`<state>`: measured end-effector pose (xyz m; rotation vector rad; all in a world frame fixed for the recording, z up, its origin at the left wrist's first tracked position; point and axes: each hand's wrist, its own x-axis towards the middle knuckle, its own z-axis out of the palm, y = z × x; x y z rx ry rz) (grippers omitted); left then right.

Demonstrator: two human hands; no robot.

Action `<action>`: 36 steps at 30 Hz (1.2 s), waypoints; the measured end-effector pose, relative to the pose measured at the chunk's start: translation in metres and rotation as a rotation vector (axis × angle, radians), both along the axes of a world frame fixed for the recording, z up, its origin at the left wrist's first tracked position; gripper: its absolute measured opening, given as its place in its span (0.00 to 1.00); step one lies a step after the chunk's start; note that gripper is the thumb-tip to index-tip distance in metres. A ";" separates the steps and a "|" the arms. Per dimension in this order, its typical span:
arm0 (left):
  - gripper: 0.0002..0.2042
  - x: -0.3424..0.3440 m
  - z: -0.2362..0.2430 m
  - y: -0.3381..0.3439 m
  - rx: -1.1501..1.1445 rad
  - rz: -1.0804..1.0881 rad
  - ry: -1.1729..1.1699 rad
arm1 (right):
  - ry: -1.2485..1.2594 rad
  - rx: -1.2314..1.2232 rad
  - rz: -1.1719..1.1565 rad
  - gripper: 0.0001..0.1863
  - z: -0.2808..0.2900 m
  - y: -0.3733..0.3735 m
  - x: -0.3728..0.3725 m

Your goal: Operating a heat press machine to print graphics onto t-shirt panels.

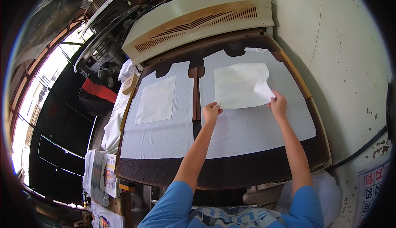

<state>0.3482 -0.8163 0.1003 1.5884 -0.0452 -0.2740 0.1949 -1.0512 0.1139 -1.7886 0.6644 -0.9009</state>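
Note:
A white sheet (235,83) is held over the larger white fabric panel (255,129) on the right of the dark press bed (148,168). My left hand (212,112) pinches the sheet's lower left corner. My right hand (277,105) grips its lower right corner, where that side bends and curls up. A smaller fabric panel (161,143) lies to the left, with another white sheet (155,101) flat on it. Both panels have neck cutouts at the far end, and a brown strip (196,96) shows between them.
The cream press housing (198,21) spans the back. A painted wall (342,50) stands close on the right. At the left are a cardboard box (129,84), white folded fabric (97,178) and a red-and-black cloth (97,89). A calendar (373,186) hangs at the lower right.

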 end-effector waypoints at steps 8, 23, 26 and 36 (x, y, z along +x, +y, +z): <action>0.16 -0.020 0.008 -0.045 0.102 -0.217 -0.109 | -0.052 -0.104 -0.274 0.15 -0.002 -0.043 -0.021; 0.17 0.011 -0.007 -0.033 0.317 -0.217 -0.160 | 0.387 -0.236 -0.263 0.16 -0.025 -0.064 0.020; 0.18 0.011 -0.015 -0.036 0.400 -0.183 -0.144 | 0.355 -0.305 -0.245 0.17 -0.028 -0.071 0.021; 0.16 0.015 -0.025 -0.033 0.397 -0.153 -0.216 | 0.434 -0.319 -0.269 0.17 -0.036 -0.068 0.016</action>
